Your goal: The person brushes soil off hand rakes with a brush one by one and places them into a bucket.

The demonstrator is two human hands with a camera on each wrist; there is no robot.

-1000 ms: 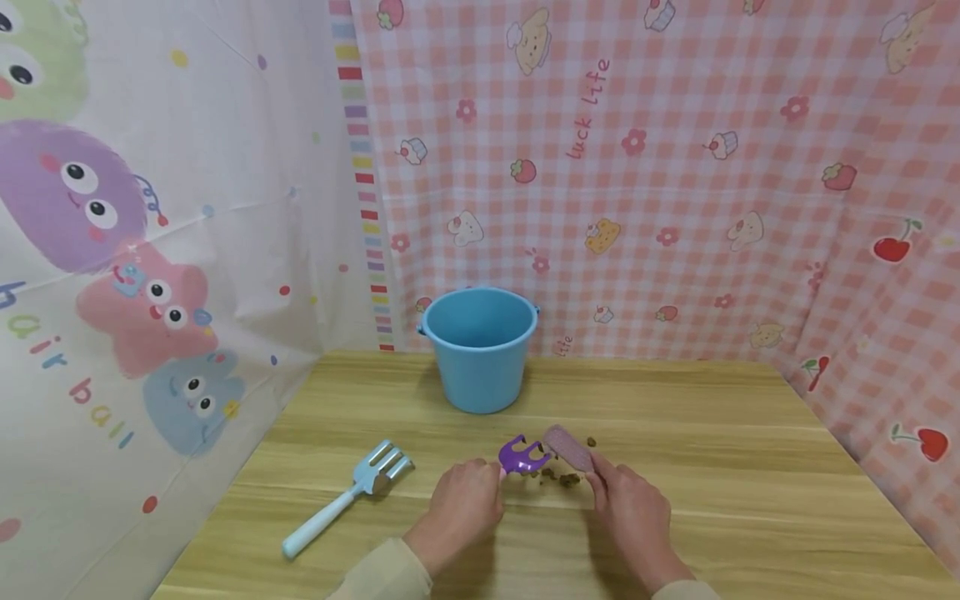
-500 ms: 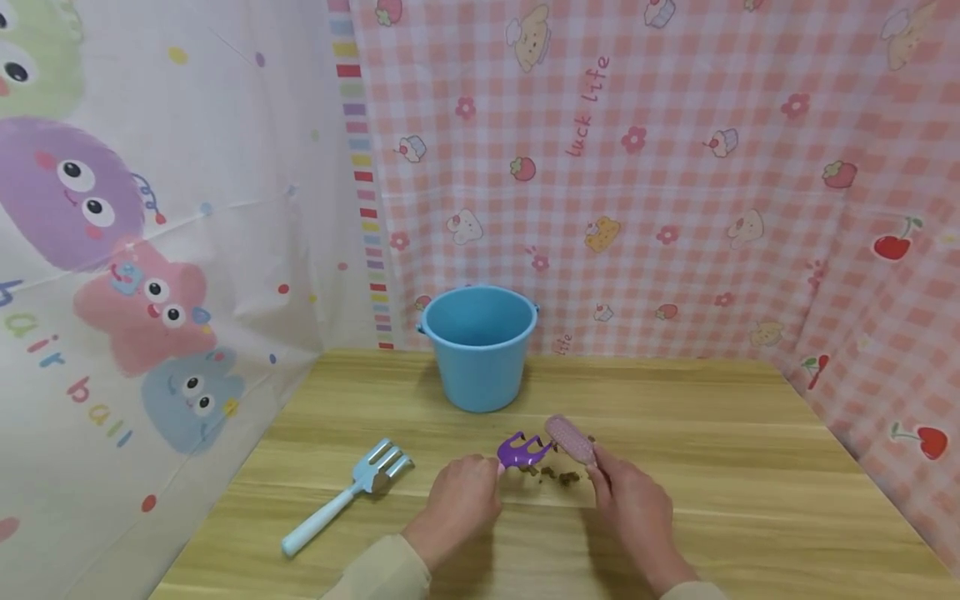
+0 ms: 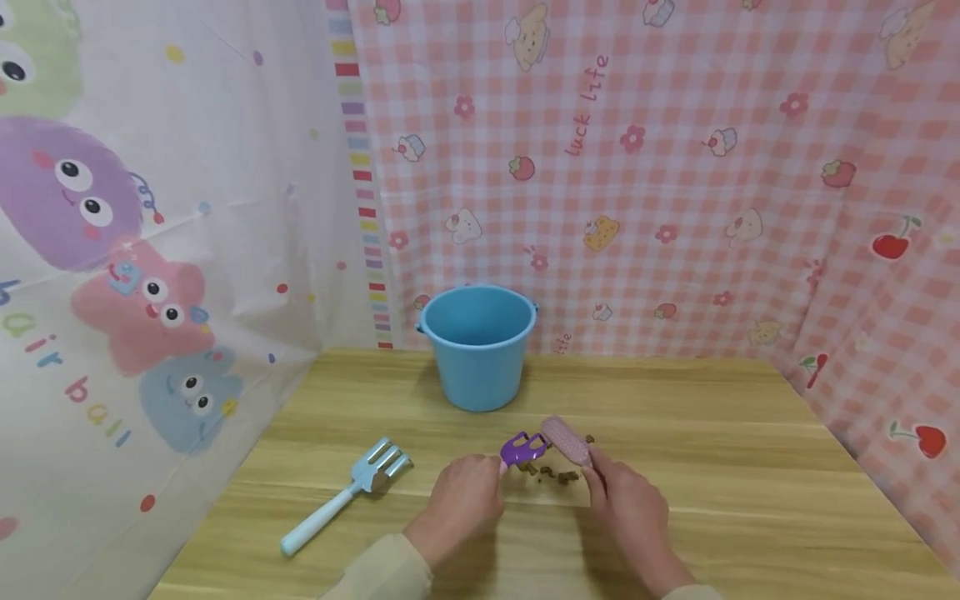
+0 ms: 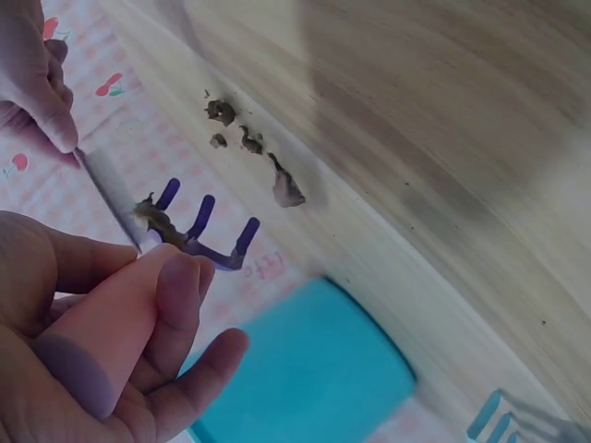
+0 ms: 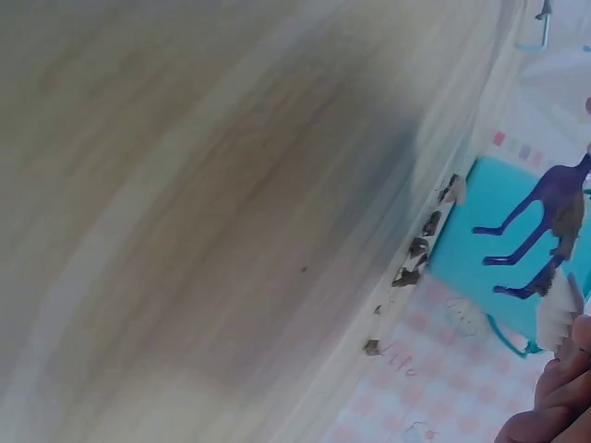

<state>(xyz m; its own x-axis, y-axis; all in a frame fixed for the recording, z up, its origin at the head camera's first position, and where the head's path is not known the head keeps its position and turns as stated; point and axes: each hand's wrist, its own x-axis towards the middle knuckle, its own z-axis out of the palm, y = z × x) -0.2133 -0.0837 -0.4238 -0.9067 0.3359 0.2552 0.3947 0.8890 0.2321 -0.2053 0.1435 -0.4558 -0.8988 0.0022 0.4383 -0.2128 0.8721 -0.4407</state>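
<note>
My left hand (image 3: 459, 497) grips the pink handle of a small purple hand rake (image 3: 519, 451), its tines curved and raised over the table. Brown, soil-like clumps cling to the rake's head, plain to see in the left wrist view. My right hand (image 3: 632, 510) holds a mauve brush (image 3: 567, 442) by one end, thumb along it. Pale bristles (image 5: 556, 314) show in the right wrist view, right at the dirty side of the rake. Below both tools, several brown clumps (image 3: 567, 477) lie on the wooden table (image 3: 720, 483).
A blue bucket (image 3: 481, 375) stands behind the tools, close to the pink checked cloth (image 3: 660, 192) at the back. On the left lies a light blue garden fork (image 3: 345, 497) with a brown bit by its tines. A white printed cloth (image 3: 255, 250) borders the left side.
The brush has shifted slightly back and forth along the rake's tines, and the rake has tilted a little. Bucket and blue fork stay where they were.
</note>
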